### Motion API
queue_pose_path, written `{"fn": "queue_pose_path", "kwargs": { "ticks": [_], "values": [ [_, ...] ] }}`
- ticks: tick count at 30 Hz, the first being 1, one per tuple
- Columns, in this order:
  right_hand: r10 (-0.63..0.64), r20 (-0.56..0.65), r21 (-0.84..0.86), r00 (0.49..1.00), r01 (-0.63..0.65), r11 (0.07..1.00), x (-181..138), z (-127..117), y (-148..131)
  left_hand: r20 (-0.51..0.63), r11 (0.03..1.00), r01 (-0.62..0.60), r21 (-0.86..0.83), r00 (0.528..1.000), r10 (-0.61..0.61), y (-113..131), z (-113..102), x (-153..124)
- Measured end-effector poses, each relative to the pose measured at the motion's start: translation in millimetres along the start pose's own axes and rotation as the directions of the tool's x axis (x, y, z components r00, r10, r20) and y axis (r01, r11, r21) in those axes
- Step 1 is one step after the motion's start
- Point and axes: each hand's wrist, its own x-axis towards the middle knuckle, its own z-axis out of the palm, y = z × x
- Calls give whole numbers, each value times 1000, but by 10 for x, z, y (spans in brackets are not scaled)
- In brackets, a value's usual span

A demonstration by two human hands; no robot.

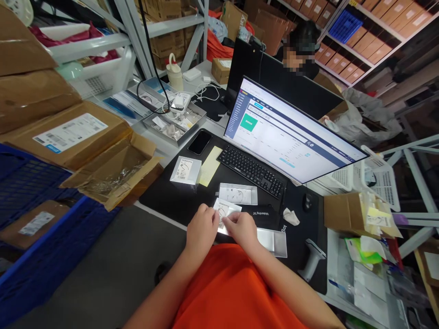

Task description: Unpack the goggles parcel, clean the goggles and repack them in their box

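Observation:
Both my hands meet at the desk's front edge around a small white packet (229, 206) with a printed label and a line drawing. My left hand (203, 228) has its fingers curled on the packet's left side. On the right side, my right hand (243, 227) pinches it between thumb and fingers. Just beyond lies a shallow white tray (238, 194) with a printed insert. An open silvery-white box (274, 242) sits right of my right hand, partly under the wrist. A black box piece (262, 214) with white lettering rests behind it. A closed white box (185, 171) stands further left.
A keyboard (252, 171), monitor (291, 132), phone (200, 142) and yellow paper (210, 167) are beyond my hands. A barcode scanner (313, 260) and mouse (307, 202) lie right. Left are an open carton (116, 173) and blue crate (68, 246). A person (302, 50) sits behind the monitors.

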Motion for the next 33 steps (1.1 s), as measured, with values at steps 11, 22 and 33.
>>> {"fn": "queue_pose_path", "kwargs": {
  "ticks": [11, 22, 33],
  "values": [
    [-12, -8, -15, 1000, 11, 1000, -26, 12, -4, -5, 999, -2, -33, 1000, 2, -18, 11, 1],
    [-16, -16, -1, 1000, 16, 1000, -34, 9, -8, -3, 1000, 1, -29, 1000, -1, -4, 12, 25],
    [-2, -2, 4, 1000, 2, 1000, -37, 2, -16, -7, 1000, -14, -16, 1000, 14, -21, 14, 21]
  ]
}}
